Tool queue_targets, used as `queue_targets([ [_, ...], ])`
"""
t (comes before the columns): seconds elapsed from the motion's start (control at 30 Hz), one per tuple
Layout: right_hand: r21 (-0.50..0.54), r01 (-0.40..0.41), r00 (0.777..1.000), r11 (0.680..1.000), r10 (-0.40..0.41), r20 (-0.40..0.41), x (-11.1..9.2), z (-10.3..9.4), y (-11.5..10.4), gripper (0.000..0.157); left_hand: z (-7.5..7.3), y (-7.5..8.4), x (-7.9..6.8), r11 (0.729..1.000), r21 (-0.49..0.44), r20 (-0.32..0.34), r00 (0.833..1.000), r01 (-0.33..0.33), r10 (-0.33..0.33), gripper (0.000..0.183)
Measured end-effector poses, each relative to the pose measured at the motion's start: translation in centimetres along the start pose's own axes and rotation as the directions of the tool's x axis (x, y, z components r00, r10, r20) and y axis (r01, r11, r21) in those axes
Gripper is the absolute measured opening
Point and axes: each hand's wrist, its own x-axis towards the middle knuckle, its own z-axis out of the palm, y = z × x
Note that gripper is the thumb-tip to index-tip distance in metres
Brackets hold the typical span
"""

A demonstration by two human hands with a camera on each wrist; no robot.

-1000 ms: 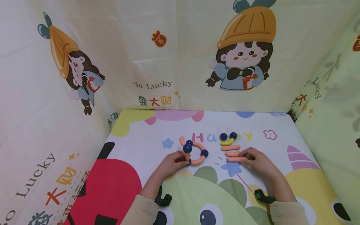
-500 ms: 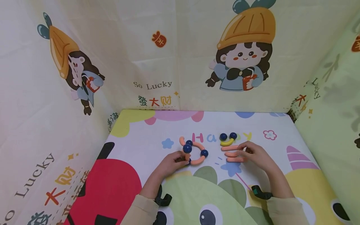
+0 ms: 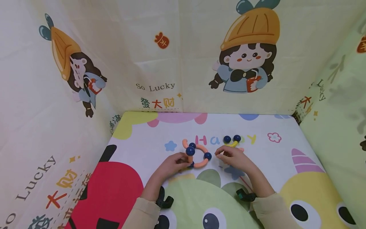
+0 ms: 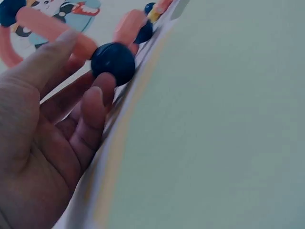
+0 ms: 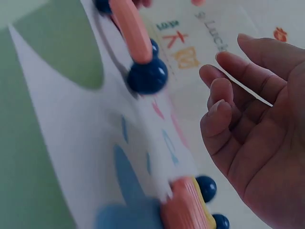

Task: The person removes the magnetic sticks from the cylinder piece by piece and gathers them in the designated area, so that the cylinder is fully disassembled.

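Note:
My left hand [image 3: 175, 163] pinches a pink rod of a ball-and-rod toy structure [image 3: 201, 163]. Curved pink rods and dark blue balls form a ring there, with one rod standing up and topped by a blue ball [image 3: 190, 151]. In the left wrist view the thumb lies along the rod [image 4: 45, 26], and fingertips touch a blue ball [image 4: 113, 62]. My right hand [image 3: 235, 157] hovers just right of the ring, fingers loosely bent and holding nothing. Beneath and behind it lie loose pink rods [image 5: 183, 205], mostly hidden in the head view.
Two loose blue balls [image 3: 237, 138] and a curved yellow rod [image 3: 235, 144] lie behind my right hand. The table [image 3: 154, 146] has a cartoon-printed cover. Printed cloth walls [image 3: 197, 63] enclose it at the back and both sides.
My right hand first shifts from the nearest loose pink rod to the rods farther back, then leaves them and moves left toward the ring. My left hand keeps its grip in nearly the same place.

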Motion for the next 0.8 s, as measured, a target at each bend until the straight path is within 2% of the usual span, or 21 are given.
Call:
queue_targets([
  [0.1,0.007,0.052,0.998,0.999,-0.052,0.034,0.5,1.4,-0.3,0.028,-1.3,0.3,-0.3,0.999,0.029,-0.009,1.000,0.026,-0.026,0.027],
  [0.2,0.034,0.070,0.995,0.997,-0.072,0.066,1.0,2.8,-0.8,0.028,-3.3,0.8,-0.6,0.993,0.112,-0.102,0.995,0.022,-0.010,0.028],
  [0.3,0.076,0.071,0.992,0.995,-0.079,0.094,1.5,4.2,-1.5,0.030,-5.2,1.9,-0.7,0.982,0.188,-0.225,0.973,-0.016,0.059,0.031],
  [0.4,0.116,0.071,0.990,0.991,-0.084,0.112,2.1,5.6,-2.2,0.033,-6.6,3.2,-0.7,0.967,0.241,-0.278,0.950,-0.075,0.143,0.037],
  [0.5,0.145,0.076,0.990,0.986,-0.092,0.109,2.6,6.7,-2.6,0.041,-7.2,4.5,-0.5,0.938,0.318,-0.242,0.944,-0.142,0.225,0.045],
  [0.6,0.191,0.067,0.992,0.979,-0.086,0.093,3.0,7.3,-2.7,0.047,-7.1,5.6,-0.2,0.881,0.423,-0.167,0.938,-0.211,0.305,0.048],
  [0.7,0.228,0.038,0.995,0.973,-0.059,0.086,3.1,7.6,-2.8,0.038,-6.6,6.3,0.1,0.825,0.490,-0.104,0.921,-0.280,0.374,0.047],
  [0.8,0.248,0.023,0.995,0.968,-0.048,0.092,3.2,8.0,-3.0,0.033,-6.2,6.4,0.3,0.775,0.530,-0.066,0.894,-0.345,0.443,0.042],
])
